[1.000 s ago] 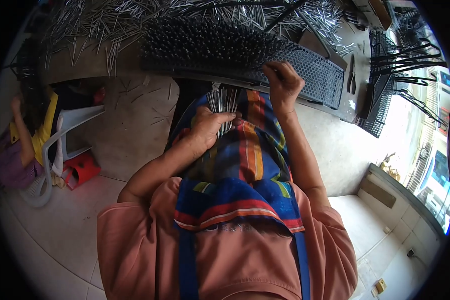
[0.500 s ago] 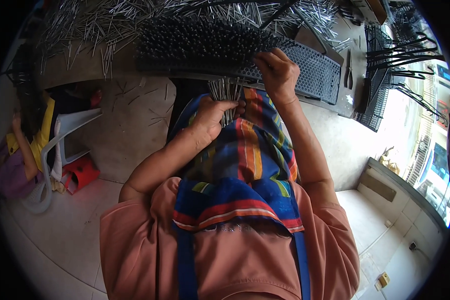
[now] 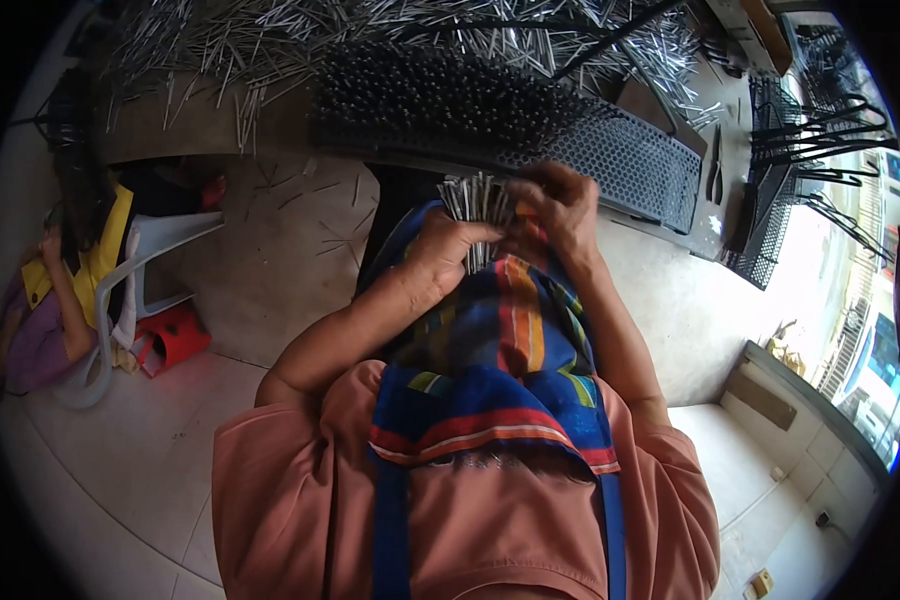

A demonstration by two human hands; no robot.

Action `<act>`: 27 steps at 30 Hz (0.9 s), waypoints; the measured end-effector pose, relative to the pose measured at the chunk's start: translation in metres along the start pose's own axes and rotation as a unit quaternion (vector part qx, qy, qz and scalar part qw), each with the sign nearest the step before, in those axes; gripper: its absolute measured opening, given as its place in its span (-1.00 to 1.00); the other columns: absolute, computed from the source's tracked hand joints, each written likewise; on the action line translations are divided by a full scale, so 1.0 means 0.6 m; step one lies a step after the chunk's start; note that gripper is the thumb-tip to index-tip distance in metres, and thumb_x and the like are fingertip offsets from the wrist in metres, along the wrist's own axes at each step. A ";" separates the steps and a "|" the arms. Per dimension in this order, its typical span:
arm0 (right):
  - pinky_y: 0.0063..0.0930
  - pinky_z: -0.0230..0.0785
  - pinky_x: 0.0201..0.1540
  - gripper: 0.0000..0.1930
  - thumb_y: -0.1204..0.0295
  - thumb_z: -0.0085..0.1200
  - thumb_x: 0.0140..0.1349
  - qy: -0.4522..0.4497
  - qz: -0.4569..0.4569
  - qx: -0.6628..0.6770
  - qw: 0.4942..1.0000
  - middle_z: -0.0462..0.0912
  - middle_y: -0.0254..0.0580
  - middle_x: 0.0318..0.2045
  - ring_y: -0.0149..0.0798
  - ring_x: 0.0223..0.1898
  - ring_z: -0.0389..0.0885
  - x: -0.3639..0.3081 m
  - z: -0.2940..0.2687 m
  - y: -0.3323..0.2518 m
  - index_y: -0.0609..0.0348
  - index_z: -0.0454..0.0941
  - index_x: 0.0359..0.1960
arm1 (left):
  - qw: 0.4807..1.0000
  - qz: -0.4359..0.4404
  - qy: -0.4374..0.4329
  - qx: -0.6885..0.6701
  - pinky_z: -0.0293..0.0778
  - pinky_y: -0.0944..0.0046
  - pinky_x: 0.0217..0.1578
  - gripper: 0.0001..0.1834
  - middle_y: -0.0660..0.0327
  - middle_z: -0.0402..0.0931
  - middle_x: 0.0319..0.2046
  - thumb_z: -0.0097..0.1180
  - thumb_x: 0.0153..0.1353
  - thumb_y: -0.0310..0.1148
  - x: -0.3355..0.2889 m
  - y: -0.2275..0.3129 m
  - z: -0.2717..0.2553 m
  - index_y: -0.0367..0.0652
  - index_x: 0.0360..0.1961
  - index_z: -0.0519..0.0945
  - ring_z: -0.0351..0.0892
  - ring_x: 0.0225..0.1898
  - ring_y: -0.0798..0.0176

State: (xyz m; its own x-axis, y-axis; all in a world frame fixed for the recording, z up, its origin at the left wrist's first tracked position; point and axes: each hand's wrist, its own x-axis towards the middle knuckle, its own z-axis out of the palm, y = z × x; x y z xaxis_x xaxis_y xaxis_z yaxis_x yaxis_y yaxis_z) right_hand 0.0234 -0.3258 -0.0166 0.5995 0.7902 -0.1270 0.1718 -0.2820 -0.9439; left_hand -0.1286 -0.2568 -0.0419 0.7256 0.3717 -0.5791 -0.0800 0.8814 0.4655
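My left hand (image 3: 448, 246) is wrapped round a bundle of thin metal rods (image 3: 473, 198), held above my lap with the rod ends fanned upward. Close by on its right, my right hand (image 3: 560, 205) has its fingers bent at the bundle's edge; they are blurred, and whether a rod is between them I cannot tell. Just beyond both hands lies a black perforated rack (image 3: 635, 150) on the table. Dark-tipped rods (image 3: 440, 100) stand densely in its left and middle part, while the holes at its right end are bare.
Loose metal rods (image 3: 220, 50) are heaped along the back of the table. Pliers (image 3: 715, 165) lie right of the rack, near black wire hooks (image 3: 820, 130). At the left, another person in a purple sleeve (image 3: 35, 335) sits by a pale plastic chair (image 3: 110, 300) and a red container (image 3: 175, 338).
My right hand has come down from the rack's front edge to the bundle in my left hand. The left hand keeps its hold; the whole view has shifted slightly.
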 end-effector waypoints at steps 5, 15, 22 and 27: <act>-0.59 0.30 -0.54 -0.92 0.53 0.23 0.08 -0.085 0.165 0.132 0.974 0.55 -0.37 -0.64 -0.56 -0.59 0.43 -0.005 0.016 -0.006 0.28 0.60 -0.50 | 1.000 0.018 0.016 -0.004 0.67 0.19 -0.31 -0.75 0.07 0.64 -0.31 0.12 0.10 -0.68 -0.015 -0.004 -0.010 -0.28 -0.16 0.56 0.70 -0.30 0.12; -0.52 0.27 -0.69 -0.88 0.53 0.22 0.07 -0.162 0.114 0.030 0.980 0.55 -0.26 -0.69 -0.51 -0.67 0.47 0.033 0.083 -0.039 0.36 0.60 -0.51 | 0.996 0.055 0.064 -0.012 0.65 0.24 -0.37 -0.81 0.07 0.64 -0.31 0.13 0.20 -0.55 -0.052 0.028 -0.036 -0.25 -0.14 0.56 0.69 -0.34 0.15; -0.67 0.22 -0.56 -0.94 0.56 0.24 0.11 0.003 0.018 0.137 0.990 0.54 -0.40 -0.65 -0.58 -0.61 0.41 0.037 0.104 -0.053 0.29 0.63 -0.46 | 0.987 -0.027 0.156 -0.019 0.61 0.26 -0.38 -0.71 0.07 0.64 -0.36 0.15 0.16 -0.55 -0.055 0.037 -0.072 -0.25 -0.05 0.54 0.69 -0.36 0.17; -0.70 0.23 -0.47 -0.95 0.65 0.23 0.09 0.087 -0.226 0.055 0.969 0.57 -0.41 -0.54 -0.58 -0.53 0.43 0.084 0.132 -0.042 0.29 0.65 -0.40 | 0.994 -0.006 0.099 0.051 0.61 0.23 -0.37 -0.73 0.08 0.64 -0.43 0.03 0.07 -0.68 -0.070 -0.011 -0.086 -0.34 -0.16 0.55 0.66 -0.45 0.19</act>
State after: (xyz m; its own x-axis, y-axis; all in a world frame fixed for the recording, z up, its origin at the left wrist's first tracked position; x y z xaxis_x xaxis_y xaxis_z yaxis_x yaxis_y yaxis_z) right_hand -0.0128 -0.2358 -0.0231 0.6062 0.7136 0.3512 0.3689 0.1389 -0.9190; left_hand -0.1940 -0.2631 -0.0551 0.5773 0.4192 -0.7007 0.0051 0.8563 0.5164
